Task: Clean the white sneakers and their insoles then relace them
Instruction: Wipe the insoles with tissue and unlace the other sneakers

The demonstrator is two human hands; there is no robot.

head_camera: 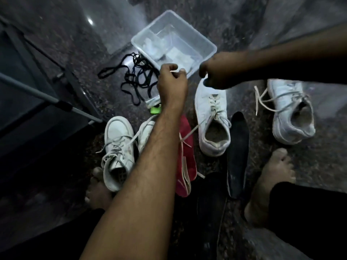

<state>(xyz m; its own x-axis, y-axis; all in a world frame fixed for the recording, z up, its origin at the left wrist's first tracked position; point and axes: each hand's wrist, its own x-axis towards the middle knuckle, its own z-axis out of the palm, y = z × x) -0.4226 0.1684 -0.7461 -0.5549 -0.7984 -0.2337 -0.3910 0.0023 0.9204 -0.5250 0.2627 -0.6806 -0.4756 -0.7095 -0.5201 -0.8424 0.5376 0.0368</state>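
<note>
The left hand (171, 81) is raised over the floor (319, 166) with its fingers curled, pinching a pale lace (191, 131) that runs down toward the middle sneaker (210, 117) just below the right hand (216, 72). The right hand is also curled, its fingertips closed on something thin beside the left hand; whether that is the same lace cannot be told. Beyond both hands stands a clear plastic tub (208, 44), and a tangle of black laces (139, 77) lies beside the left hand. Under the left forearm rest a high-top sneaker (117, 147) and red insoles (185, 152). A black insole (237, 156) lies below the right hand, and another sneaker (289, 111) sits under the right forearm.
</note>
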